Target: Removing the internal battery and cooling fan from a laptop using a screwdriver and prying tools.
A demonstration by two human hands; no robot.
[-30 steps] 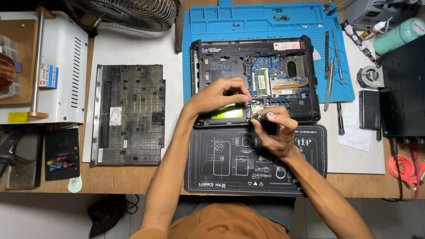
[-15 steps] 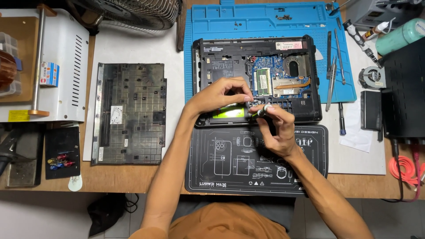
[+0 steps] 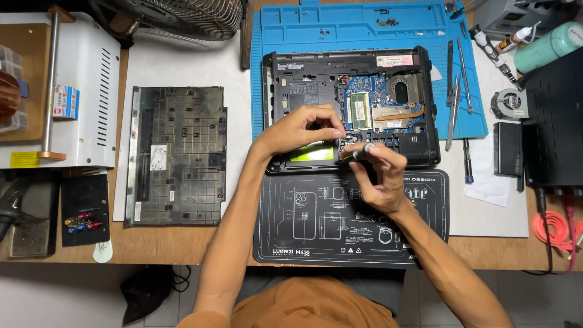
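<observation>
An opened black laptop (image 3: pixel 303 76) lies upside down on a blue work mat (image 3: pixel 340 27), its blue circuit board and copper heat pipe exposed. My left hand (image 3: pixel 300 127) rests on the laptop's front edge, fingertips pinched near a green-lit part (image 3: pixel 313 153). My right hand (image 3: pixel 376 176) grips a small screwdriver (image 3: pixel 363 150) with a silver cap, its tip pointing at the laptop's front edge beside the left fingertips. Both hands meet over the laptop's lower middle.
A black printed mat (image 3: pixel 303 231) lies in front of the laptop. The removed bottom cover (image 3: pixel 179 155) sits to the left. Tweezers and drivers (image 3: pixel 455 91) lie right of the laptop, with a small fan (image 3: pixel 509 103), a black box (image 3: pixel 555 121) and orange cable (image 3: pixel 552 228). A white machine (image 3: pixel 79 91) stands far left.
My right hand has shifted up and left toward the laptop's front edge, bringing the screwdriver closer to the left fingertips. The left hand has barely moved.
</observation>
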